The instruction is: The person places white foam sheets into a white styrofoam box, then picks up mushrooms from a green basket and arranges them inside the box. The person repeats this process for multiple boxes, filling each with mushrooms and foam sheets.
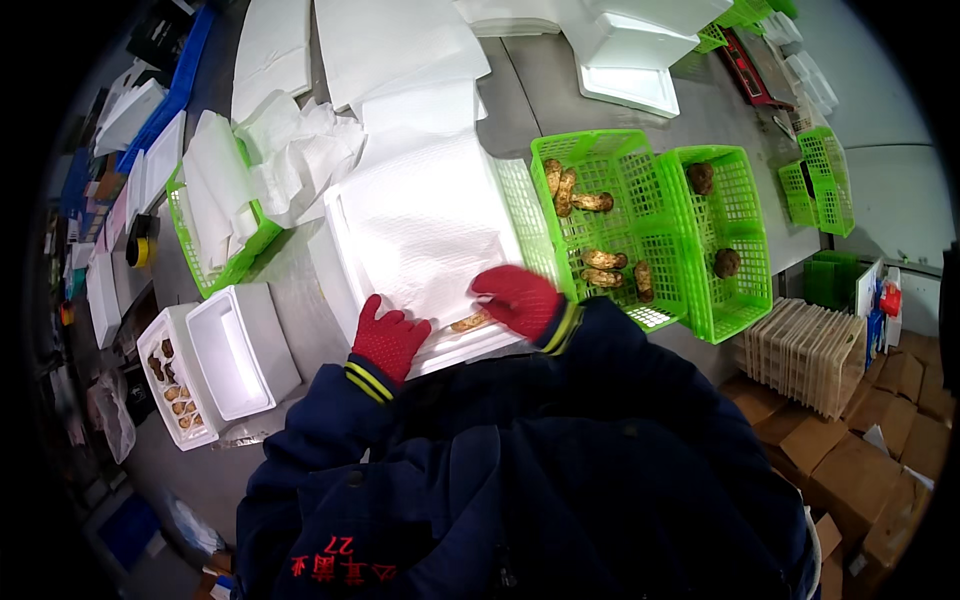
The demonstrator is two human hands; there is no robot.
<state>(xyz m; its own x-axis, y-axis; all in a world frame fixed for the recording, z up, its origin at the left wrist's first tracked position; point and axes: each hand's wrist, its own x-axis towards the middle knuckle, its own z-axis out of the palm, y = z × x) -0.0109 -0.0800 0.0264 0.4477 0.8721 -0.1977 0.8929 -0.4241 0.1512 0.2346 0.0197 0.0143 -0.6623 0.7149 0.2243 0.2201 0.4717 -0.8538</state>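
Note:
A white foam box [341, 247] lined with white absorbent paper [427, 217] lies in front of me. My left hand [388, 339], in a red dotted glove, rests at its near left edge with fingers spread over the paper. My right hand [521, 300], also red-gloved and slightly blurred, is at the near right corner, its fingers curled; whether it grips the paper is unclear. Between the hands, a mushroom [470, 322] lies in the box along the near side. Right of the box, a green plastic basket [546, 161] holds several long brown-and-cream mushrooms [604, 259].
Stacked green baskets [759, 247] with two dark round mushrooms stand farther right. At left are a green basket of paper sheets [217, 199], an empty-looking foam box [229, 360] and a foam tray of mushrooms [154, 337]. Foam lids [630, 86] and a red scale [746, 75] sit beyond.

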